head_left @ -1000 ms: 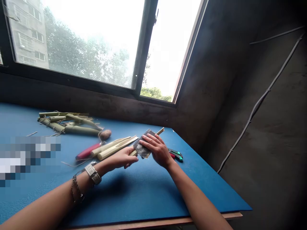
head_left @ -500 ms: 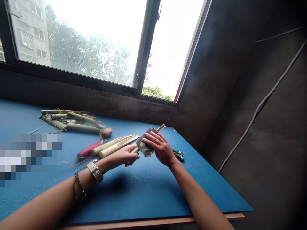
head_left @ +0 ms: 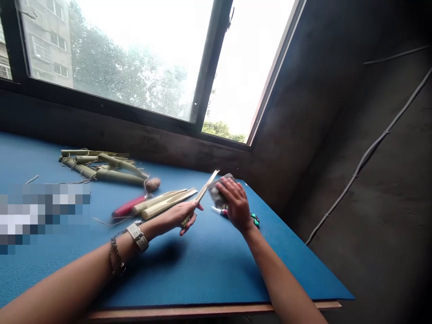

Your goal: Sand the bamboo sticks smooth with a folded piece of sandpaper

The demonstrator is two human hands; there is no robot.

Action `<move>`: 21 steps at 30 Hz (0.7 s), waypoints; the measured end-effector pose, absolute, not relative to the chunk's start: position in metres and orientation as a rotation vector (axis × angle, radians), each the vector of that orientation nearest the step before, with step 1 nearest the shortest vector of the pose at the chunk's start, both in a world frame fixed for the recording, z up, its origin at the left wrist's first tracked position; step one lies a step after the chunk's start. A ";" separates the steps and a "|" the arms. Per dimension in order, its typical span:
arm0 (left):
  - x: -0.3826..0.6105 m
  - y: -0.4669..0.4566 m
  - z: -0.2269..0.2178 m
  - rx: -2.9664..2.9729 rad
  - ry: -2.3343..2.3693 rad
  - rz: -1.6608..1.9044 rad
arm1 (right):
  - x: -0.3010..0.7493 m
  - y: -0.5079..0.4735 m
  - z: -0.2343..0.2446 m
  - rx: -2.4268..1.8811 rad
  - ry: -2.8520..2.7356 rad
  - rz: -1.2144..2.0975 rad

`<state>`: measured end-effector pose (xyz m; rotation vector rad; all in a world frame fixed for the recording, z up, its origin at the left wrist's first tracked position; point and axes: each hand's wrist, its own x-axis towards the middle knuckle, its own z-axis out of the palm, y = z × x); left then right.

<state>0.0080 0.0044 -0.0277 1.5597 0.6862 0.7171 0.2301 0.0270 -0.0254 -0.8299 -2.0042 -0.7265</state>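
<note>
My left hand (head_left: 180, 216) is closed round the lower end of a split bamboo piece (head_left: 206, 185), whose pale, narrow end slants up and to the right. In my right hand (head_left: 238, 204) is a dark grey sheet of sandpaper (head_left: 216, 193), blurred by motion, just right of the bamboo. A utility knife (head_left: 255, 220) with a green and black handle lies under and behind my right hand, partly hidden. Beside my left wrist, two cut bamboo pieces (head_left: 168, 205) rest on the blue table (head_left: 209, 265).
A red-handled tool (head_left: 128, 207) lies left of the cut bamboo, near a round brown ball (head_left: 153, 184). Farther back are several bamboo tubes tied with string (head_left: 118, 177). A blurred-out patch (head_left: 43, 216) covers the table's left side. A window and dark wall stand behind.
The sandpaper has come off the bamboo and moved right with my right hand. More of the bamboo piece now shows, tilted more steeply in my left hand. The knife's pale tip has come into view.
</note>
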 end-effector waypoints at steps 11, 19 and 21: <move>0.004 -0.004 -0.020 1.571 0.622 0.576 | 0.253 0.046 -0.035 -1.148 -1.900 -0.723; 0.006 0.003 -0.026 1.568 0.648 0.603 | 0.233 0.033 -0.029 -0.878 -2.207 -0.711; 0.008 0.002 -0.025 1.584 0.656 0.564 | 0.252 0.043 -0.029 -1.054 -1.993 -0.703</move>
